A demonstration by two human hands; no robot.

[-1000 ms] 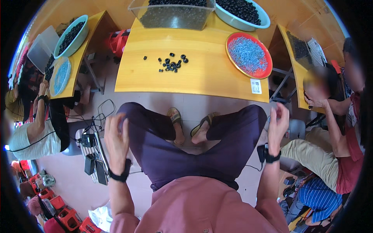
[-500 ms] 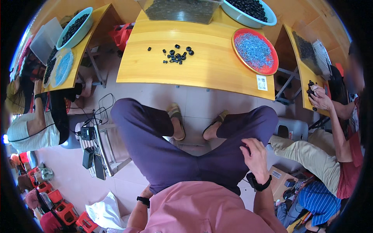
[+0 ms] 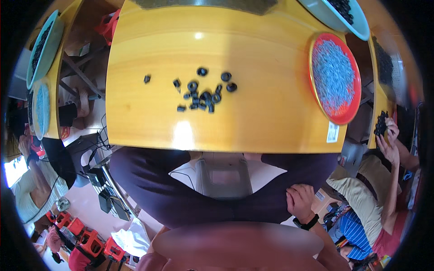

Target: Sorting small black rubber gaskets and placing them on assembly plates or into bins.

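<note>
My right hand point(image 3: 300, 199) rests on my right thigh with its fingers loosely bent and apart, nothing in it. It wears a dark wristband. My left hand is out of sight, hidden at the lower left beside my body. In front of me on the yellow table point(image 3: 149, 131) lies a loose group of small black ring-shaped and cylindrical parts point(image 3: 205, 95), with one black piece point(image 3: 147, 79) apart to the left. A red plate point(image 3: 347, 117) at the table's right holds a heap of small bluish-silver metal pieces point(image 3: 333, 72). Neither hand touches any of these.
A pale teal basin point(image 3: 360, 26) of black parts stands at the far right; a tray point(image 3: 217, 3) sits at the far edge. A co-worker's hands point(image 3: 389, 140) handle black parts at the right table. Another person sits at the left. A grey stool point(image 3: 224, 178) stands under the table.
My view has moved closer to the table, which now covers the ends of my knees. My right hand stays on the thigh, its fingers more bent. My left hand has gone out of view.
</note>
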